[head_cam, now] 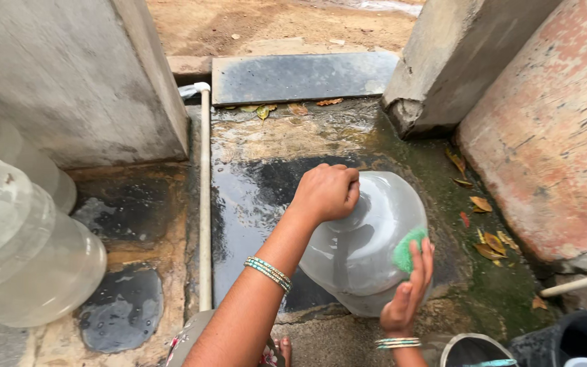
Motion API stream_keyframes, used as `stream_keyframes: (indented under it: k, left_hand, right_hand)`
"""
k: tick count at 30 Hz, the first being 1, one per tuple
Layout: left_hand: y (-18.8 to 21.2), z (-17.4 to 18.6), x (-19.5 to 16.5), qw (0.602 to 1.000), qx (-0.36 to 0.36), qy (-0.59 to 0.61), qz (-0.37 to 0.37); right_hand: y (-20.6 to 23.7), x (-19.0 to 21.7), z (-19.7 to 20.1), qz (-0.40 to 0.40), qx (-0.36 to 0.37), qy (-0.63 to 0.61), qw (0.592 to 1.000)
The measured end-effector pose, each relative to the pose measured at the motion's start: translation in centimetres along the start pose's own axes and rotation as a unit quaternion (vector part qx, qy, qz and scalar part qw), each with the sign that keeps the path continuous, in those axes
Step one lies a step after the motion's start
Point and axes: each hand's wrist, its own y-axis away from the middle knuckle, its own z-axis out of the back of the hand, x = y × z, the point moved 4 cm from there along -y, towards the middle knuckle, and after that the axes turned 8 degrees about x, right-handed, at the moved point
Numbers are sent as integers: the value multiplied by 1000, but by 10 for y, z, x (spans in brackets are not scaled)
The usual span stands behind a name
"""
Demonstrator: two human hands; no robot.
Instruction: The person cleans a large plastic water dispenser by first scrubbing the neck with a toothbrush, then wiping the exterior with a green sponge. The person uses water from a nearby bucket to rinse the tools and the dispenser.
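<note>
A large clear plastic water jug (368,238) stands tilted on the wet stone floor in front of me. My left hand (326,191) is closed around its top, near the neck. My right hand (409,289) presses a green scrub pad (407,249) flat against the jug's right side. Both wrists wear thin green and gold bangles.
Two more clear jugs (28,251) lie stacked at the left by a concrete wall. A white pipe (205,204) runs along the floor. A reddish wall (552,129) and dry leaves (487,241) sit at right. A metal pot (473,350) and dark bucket (572,340) are at bottom right.
</note>
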Motion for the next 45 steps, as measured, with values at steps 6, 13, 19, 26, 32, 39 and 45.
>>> stream_keyframes:
  k: [6, 13, 19, 26, 32, 39, 45]
  left_hand:
    - [9, 11, 4, 997, 61, 12, -47]
    - [18, 27, 35, 997, 50, 52, 12]
    - [17, 33, 42, 997, 44, 52, 32]
    - [15, 37, 44, 994, 1, 53, 97]
    - [10, 33, 42, 977, -27, 37, 208]
    - [14, 32, 67, 962, -6, 18, 273]
    - [17, 31, 82, 957, -4, 2, 292]
  right_hand:
    - [-31, -44, 7, -58, 61, -152, 985]
    - [20, -209, -6, -290, 96, -277, 911]
    - [75, -258, 5, -439, -65, -436, 783]
    - [111, -240, -12, -604, -106, -504, 608]
    - [105, -249, -2, -656, -43, -425, 623]
    - [81, -252, 2, -594, 10, -352, 723]
    - [7, -186, -9, -346, 177, -192, 901]
